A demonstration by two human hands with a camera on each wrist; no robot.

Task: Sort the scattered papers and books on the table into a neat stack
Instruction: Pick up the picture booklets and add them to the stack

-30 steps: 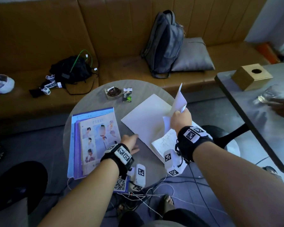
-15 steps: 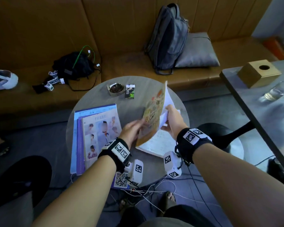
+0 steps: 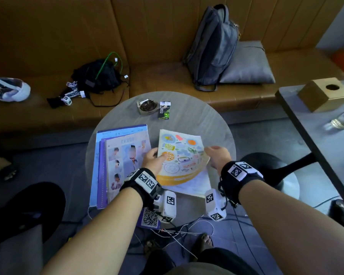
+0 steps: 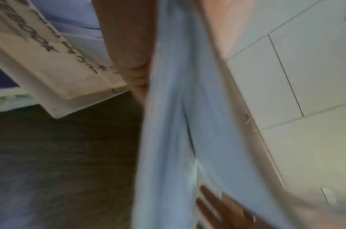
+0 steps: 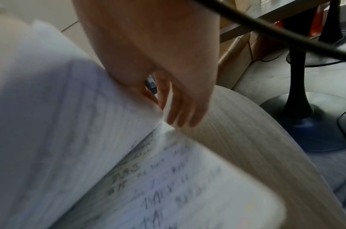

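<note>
A notebook with a colourful illustrated cover lies right of centre on the round table. Its cover arches slightly above a handwritten page. My left hand pinches the cover's left edge, thumb on top. My right hand holds the right edge; in the right wrist view its fingers grip the page edge over the handwritten page. On the table's left lies a stack: a photo magazine on a purple book on blue paper. The left wrist view is blurred, showing notebook pages and the stack.
An ashtray and a cigarette pack sit at the table's far edge. A QR card hangs over the near edge. A backpack leans on the sofa behind. A second table stands on the right.
The notebook's cover stood upright half a second ago and has swung down to face up. My left hand left the table and took the cover's left edge; my right hand shifted to the right edge.
</note>
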